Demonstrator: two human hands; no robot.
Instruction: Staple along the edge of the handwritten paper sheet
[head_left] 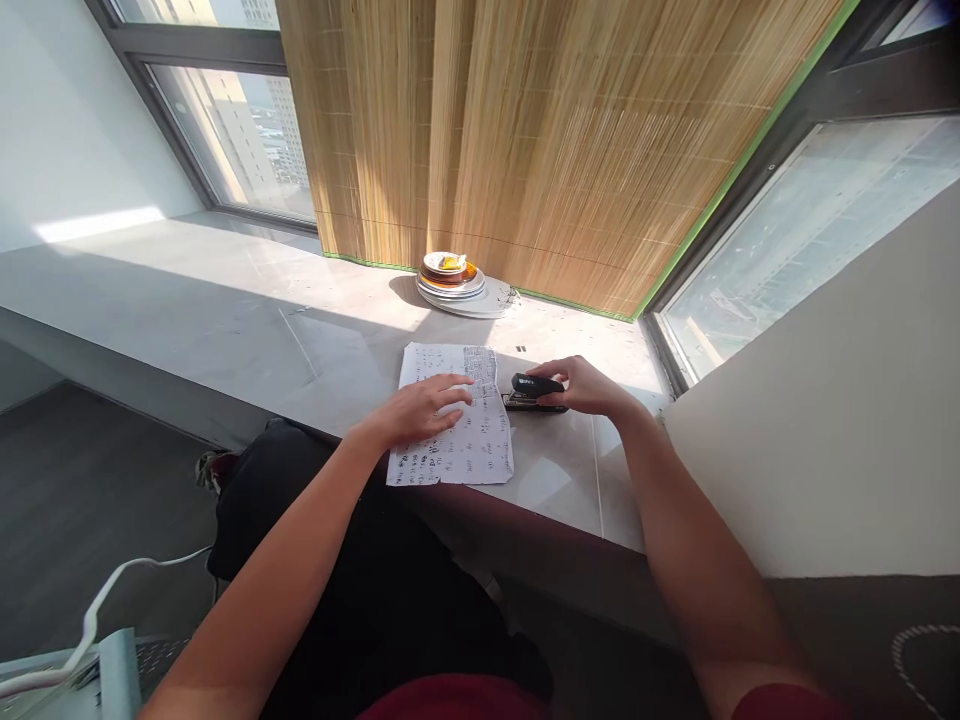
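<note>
Here, my right hand (581, 387) is gripping a black stapler (537, 385)

My thumb and fingers are closing around the stapler's rear; it is sitting just beside the paper's (480, 450) right edge, toward the right end of the surface (337, 375). White lettering is showing on its top, too small for me to read. My left hand (426, 410) is lying palm down over the paper, fingers loosely spread, grasping nothing. Handwritten columns are covering the sheet, with a denser block near its far right corner, all illegible. Its near left corner is overhanging the surface's near edge. Stacked plates (450, 287) are standing by the far edge.
</note>
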